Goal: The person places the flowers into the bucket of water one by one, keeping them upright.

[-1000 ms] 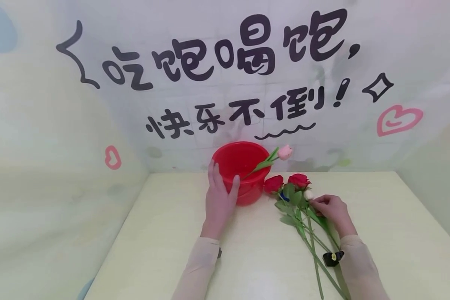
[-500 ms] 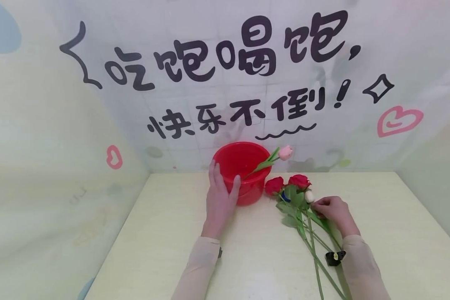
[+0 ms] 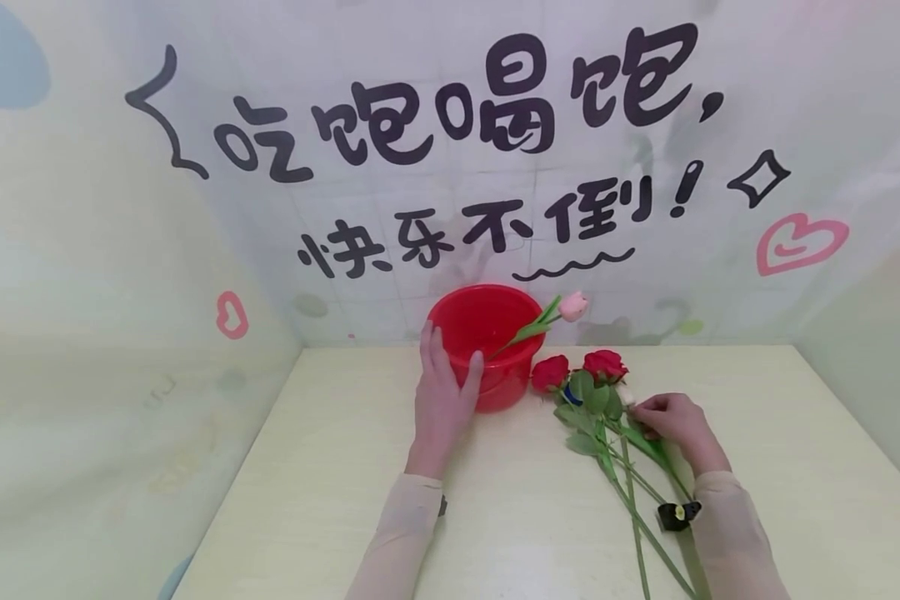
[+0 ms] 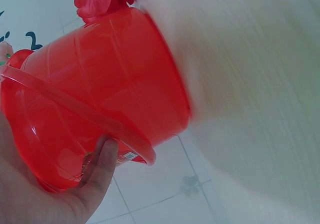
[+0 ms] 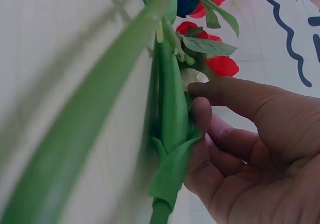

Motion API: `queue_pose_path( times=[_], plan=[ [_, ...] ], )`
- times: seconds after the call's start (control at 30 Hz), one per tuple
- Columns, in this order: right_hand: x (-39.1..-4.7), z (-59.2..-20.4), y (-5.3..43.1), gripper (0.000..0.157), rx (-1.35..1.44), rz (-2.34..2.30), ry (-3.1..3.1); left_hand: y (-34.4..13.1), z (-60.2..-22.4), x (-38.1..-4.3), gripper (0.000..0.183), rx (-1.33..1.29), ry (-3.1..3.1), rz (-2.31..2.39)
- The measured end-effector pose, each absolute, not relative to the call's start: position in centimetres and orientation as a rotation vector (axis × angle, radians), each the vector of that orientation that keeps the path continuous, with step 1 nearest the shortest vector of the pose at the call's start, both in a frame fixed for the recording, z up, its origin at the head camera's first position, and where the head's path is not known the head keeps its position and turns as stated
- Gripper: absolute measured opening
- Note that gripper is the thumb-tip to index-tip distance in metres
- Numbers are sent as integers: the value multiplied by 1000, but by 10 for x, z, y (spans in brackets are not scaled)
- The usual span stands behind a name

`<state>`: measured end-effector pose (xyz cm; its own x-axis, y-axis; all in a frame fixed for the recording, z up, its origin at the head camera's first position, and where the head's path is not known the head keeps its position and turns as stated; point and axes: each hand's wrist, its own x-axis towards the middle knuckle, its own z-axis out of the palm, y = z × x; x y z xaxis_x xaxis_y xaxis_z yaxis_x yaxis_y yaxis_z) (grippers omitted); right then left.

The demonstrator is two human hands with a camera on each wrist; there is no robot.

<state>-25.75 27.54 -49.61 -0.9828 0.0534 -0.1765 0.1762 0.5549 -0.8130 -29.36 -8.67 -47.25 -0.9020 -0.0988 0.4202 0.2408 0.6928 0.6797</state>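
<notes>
A red plastic bucket [image 3: 506, 385] stands near the back of the table. My left hand [image 3: 442, 404] grips its left side, fingers at the rim and thumb across the front; in the left wrist view the bucket's handle [image 4: 75, 106] hangs down along the wall. A pink tulip [image 3: 572, 307] leans out over the bucket's right rim. To the right lies a bunch of artificial flowers. There my right hand [image 3: 678, 423] pinches a white tulip [image 3: 626, 395] just below its bloom. Its green leaves [image 5: 175, 98] show beside the fingers in the right wrist view.
Two red roses [image 3: 551, 373] lie beside the bucket, with a blue flower [image 3: 572, 394] partly hidden under leaves. Long green stems [image 3: 637, 525] cross toward the table's front. A printed cloth [image 3: 420, 192] hangs behind the table [image 3: 330, 467].
My right hand has drawn slightly to the right, and the white tulip's bloom has moved with it. My left hand keeps its place on the bucket.
</notes>
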Motion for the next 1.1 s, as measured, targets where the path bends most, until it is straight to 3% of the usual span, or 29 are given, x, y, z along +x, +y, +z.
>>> queue_pose_path(
  times=[1.1],
  plan=[
    [-244,-461,309,47,145,-1628,2635,-84,-472,-294,102,-90,-2488,-1075]
  ],
)
